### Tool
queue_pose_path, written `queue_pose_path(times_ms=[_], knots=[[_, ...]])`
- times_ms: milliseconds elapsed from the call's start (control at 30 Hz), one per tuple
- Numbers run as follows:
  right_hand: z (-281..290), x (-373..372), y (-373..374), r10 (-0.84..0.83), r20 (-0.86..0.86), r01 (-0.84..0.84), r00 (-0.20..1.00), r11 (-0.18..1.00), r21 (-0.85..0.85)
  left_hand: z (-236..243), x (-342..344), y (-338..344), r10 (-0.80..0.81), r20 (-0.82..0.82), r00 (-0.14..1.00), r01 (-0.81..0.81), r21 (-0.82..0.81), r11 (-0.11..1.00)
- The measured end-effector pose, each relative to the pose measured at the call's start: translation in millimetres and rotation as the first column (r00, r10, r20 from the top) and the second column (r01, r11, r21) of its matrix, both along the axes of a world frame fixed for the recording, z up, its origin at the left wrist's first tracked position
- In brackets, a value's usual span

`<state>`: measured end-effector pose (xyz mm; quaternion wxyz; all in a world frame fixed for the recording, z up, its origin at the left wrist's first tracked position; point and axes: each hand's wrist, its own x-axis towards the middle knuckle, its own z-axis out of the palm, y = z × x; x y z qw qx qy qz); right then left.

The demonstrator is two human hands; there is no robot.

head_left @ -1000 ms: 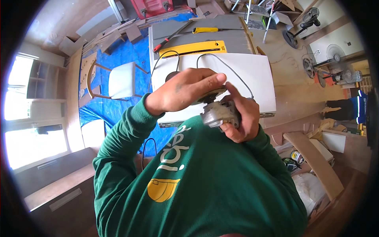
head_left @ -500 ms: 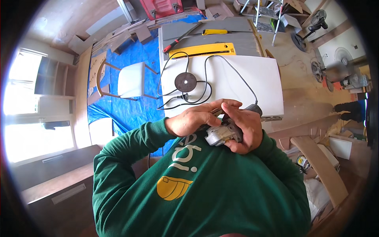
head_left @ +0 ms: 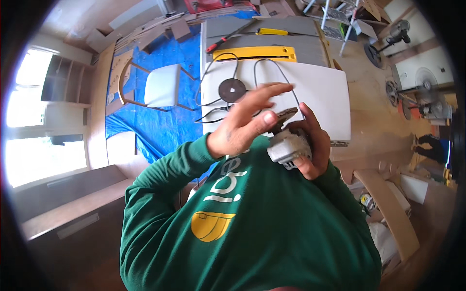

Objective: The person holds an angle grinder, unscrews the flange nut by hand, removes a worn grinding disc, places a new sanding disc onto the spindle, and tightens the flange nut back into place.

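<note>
In front of my chest, my right hand (head_left: 314, 145) is wrapped round an angle grinder (head_left: 285, 146) with a grey metal gear head. A dark, ridged round piece (head_left: 287, 115) sits tilted at the head's upper side. My left hand (head_left: 247, 116) is beside it, fingers stretched out and slightly smeared, its thumb close to the round piece; whether they touch is unclear. On the white tabletop beyond lies a dark, round grinding disc (head_left: 232, 90) with a pale centre hole. A black cord (head_left: 279, 68) loops around there, its plug partly hidden by my left hand.
The white table (head_left: 325, 97) stands ahead, with a yellow level-like tool (head_left: 259, 52), a yellow utility knife (head_left: 272, 32) and a red-handled tool (head_left: 213, 47) on its far part. To the left, a chair (head_left: 162, 86) stands on blue tarp (head_left: 182, 53). A stepladder (head_left: 347, 29) and fans (head_left: 400, 31) are at the far right.
My left hand has lifted away from the grinder and its fingers have spread. The grinder has shifted slightly right and turned, so the dark round piece now shows.
</note>
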<state>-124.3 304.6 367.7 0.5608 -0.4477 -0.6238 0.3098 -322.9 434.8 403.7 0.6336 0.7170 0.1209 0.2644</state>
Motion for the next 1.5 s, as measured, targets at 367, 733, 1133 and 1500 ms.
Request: queue_pose_path(times_ms=[367, 733, 1133, 1500], knots=[[-17, -3, -12, -0.094, -0.203, 0.102, 0.975, 0.994, 0.029, -43, -22, 3, -0.187, 0.182, 0.965, 0.245, -0.388, 0.888], [-24, -5, -11, -0.033, -0.088, 0.045, 0.996, 0.989, 0.141, 12, -27, -7, -0.023, -0.104, 0.994, 0.040, 0.160, 0.986], [-17, -13, -19, 0.021, -0.199, 0.016, 0.980, 0.983, 0.182, -20, -22, -20, -0.097, 0.290, 0.952, 0.071, 0.097, 0.993], [-16, -9, -26, 0.046, -0.153, -0.020, 0.987, 0.985, 0.169, 14, -34, -41, 0.141, -0.016, 0.990, -0.138, 0.115, 0.984]])
